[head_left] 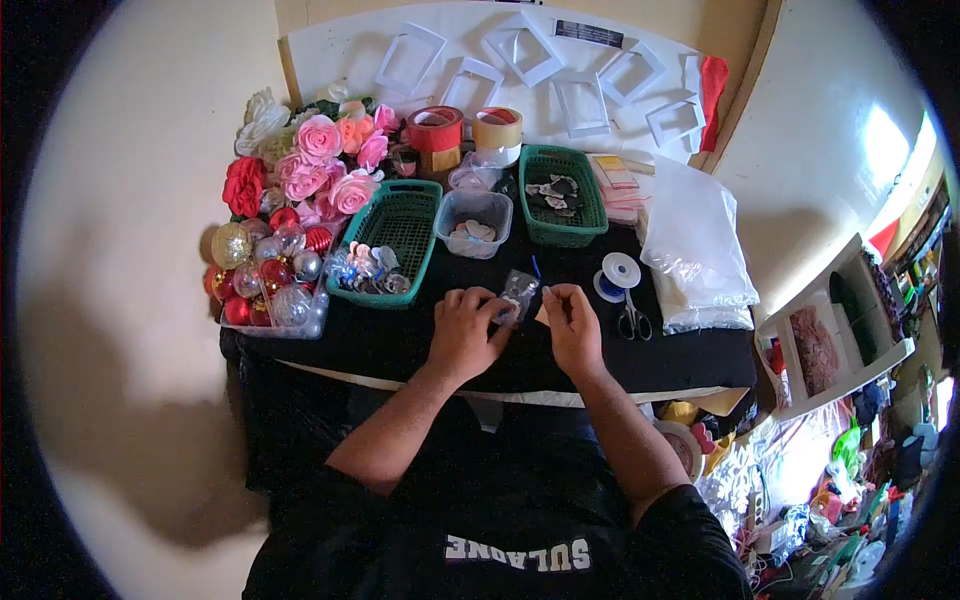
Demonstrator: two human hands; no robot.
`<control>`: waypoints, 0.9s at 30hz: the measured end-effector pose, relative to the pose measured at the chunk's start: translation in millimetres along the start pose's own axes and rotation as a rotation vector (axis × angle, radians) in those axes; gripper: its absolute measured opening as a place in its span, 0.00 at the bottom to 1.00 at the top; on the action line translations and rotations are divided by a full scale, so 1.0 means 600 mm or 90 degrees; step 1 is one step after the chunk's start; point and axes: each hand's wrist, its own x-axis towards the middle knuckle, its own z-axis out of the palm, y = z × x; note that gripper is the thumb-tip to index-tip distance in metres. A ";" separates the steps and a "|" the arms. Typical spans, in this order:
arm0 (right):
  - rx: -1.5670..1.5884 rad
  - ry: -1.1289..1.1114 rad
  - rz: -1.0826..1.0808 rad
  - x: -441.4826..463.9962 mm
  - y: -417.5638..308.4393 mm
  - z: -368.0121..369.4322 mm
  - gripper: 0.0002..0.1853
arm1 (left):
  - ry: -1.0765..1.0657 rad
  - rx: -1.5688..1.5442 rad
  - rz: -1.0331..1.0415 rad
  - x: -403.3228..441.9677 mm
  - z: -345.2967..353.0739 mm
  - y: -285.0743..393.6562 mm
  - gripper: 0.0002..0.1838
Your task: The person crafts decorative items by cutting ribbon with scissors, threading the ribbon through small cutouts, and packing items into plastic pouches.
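Note:
My left hand (466,328) is closed on a small clear plastic packet (518,290) with shiny contents too small to name. Beside it, my right hand (574,328) has its thumb and fingers pinched together at the packet's right side. A small pale piece shows at those fingertips, and I cannot make out what it is. Just above them a short blue strip (536,266) sticks up, and a tan scrap (542,316) shows by the palm. To the right of this hand lie a blue ribbon spool (620,270) and scissors (634,322).
Green baskets (436,215) (564,236) flank a clear tub (474,212) holding pale flat pieces. Christmas balls (232,245) and artificial roses (318,140) crowd the left. Tape rolls (435,128) stand behind; a white plastic bag (695,250) lies right. White frames (525,50) rest against the back.

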 end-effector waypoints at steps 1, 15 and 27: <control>0.024 -0.006 0.041 -0.001 -0.013 -0.002 0.08 | -0.034 -0.037 0.021 0.001 0.000 -0.006 0.17; 0.125 -0.175 0.074 -0.002 -0.012 -0.006 0.10 | -0.036 -0.433 -0.174 0.006 -0.009 -0.023 0.17; 0.163 -0.185 0.060 0.001 -0.014 -0.004 0.15 | -0.055 -0.569 -0.188 0.007 -0.021 -0.020 0.10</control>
